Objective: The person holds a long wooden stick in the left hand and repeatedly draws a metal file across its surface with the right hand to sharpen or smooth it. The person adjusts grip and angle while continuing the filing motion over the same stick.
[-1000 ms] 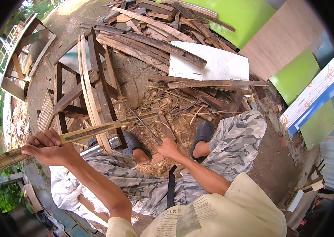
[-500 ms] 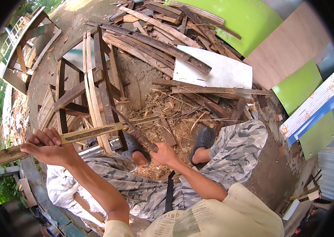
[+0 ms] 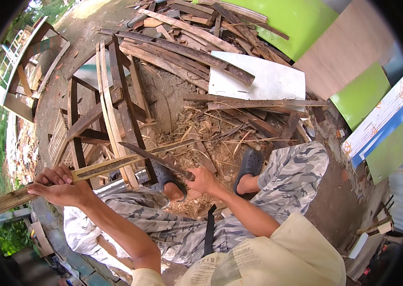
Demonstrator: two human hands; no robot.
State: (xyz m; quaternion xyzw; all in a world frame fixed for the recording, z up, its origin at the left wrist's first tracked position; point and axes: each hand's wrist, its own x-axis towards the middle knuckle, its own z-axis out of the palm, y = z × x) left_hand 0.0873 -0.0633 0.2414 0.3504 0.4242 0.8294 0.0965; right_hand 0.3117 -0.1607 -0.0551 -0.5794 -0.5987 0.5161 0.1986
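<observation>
My left hand (image 3: 63, 186) is wrapped round a long wooden strip (image 3: 97, 170) near its left end. The strip is pale yellow with a dark, rough band along it, and it slants up to the right towards the shavings. In my closed right hand (image 3: 202, 181) is the handle of a machete (image 3: 156, 158) with a long dark blade. That blade lies across the strip, its tip to the upper left; whether it touches the wood I cannot tell. Behind the strip stands a dark wooden frame (image 3: 130, 109) with pale battens (image 3: 107, 105) leaning on it.
Wood shavings (image 3: 182, 207) cover the ground between my clog-shod feet (image 3: 250, 164). Ahead lies a heap of old boards (image 3: 187, 57) with a white sheet (image 3: 258, 78) on it. Green panels (image 3: 306, 33) and a plywood panel (image 3: 344, 33) stand at the right.
The machete's blade has swung down to the left and now lies flatter across the strip. My left hand still grips the strip; the whole view has shifted slightly.
</observation>
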